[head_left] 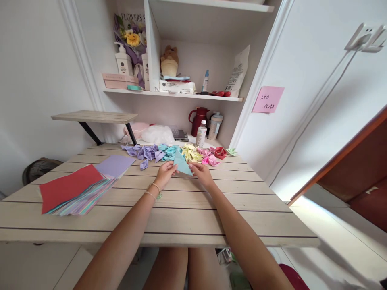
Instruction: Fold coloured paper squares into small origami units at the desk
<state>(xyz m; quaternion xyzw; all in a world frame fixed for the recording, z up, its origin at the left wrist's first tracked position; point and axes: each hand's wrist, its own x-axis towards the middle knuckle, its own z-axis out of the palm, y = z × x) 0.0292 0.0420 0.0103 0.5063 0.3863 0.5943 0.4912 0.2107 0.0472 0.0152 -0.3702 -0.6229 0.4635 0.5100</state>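
Between my two hands is a light blue sheet of origami paper [182, 164], folded into a triangle and raised a little over the table. My left hand [166, 173] pinches its left side, and my right hand [200, 172] grips the right corner. Just behind the hands lies a row of folded paper pieces: purple ones [146, 152], blue ones [168, 152], yellow ones [191, 153], pink ones [209, 157], a red one [219, 152] and a pale green one [231, 152].
On the left of the slatted table [187, 217] lies a fanned stack of coloured paper [75, 189], with purple sheets [116, 165] beside it. A small raised shelf [95, 117] stands behind. A plastic bottle [201, 133], red jug [199, 121] and tumbler [215, 125] stand at the back.
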